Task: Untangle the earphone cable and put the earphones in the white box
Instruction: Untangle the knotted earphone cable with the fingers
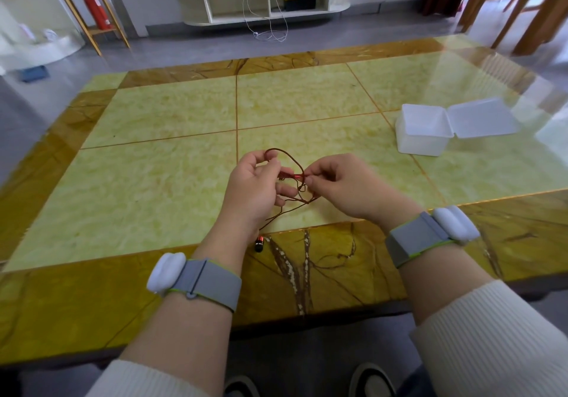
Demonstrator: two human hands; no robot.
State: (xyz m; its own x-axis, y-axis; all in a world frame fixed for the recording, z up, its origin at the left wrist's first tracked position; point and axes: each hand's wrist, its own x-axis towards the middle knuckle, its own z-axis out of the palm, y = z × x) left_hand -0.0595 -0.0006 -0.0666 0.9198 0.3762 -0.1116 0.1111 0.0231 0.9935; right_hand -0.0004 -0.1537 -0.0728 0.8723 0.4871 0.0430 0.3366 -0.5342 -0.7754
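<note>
A thin reddish-brown earphone cable point(293, 160) hangs tangled between my two hands above the table. My left hand point(255, 187) pinches one loop of it, and my right hand point(344, 184) pinches a red piece of the cable right beside it. A strand trails down toward me to a dark and red earbud point(259, 243) lying near the table's front edge. The white box point(422, 133) stands open to the right, its hinged lid point(482, 120) flat on the table, with nothing visible inside.
The yellow-green glossy table point(172, 181) has a brown marbled border. Beyond its far edge are a white shelf unit point(264, 0) with dangling wires, a red fire extinguisher point(93, 3) and wooden chair legs point(522, 6) at the far right.
</note>
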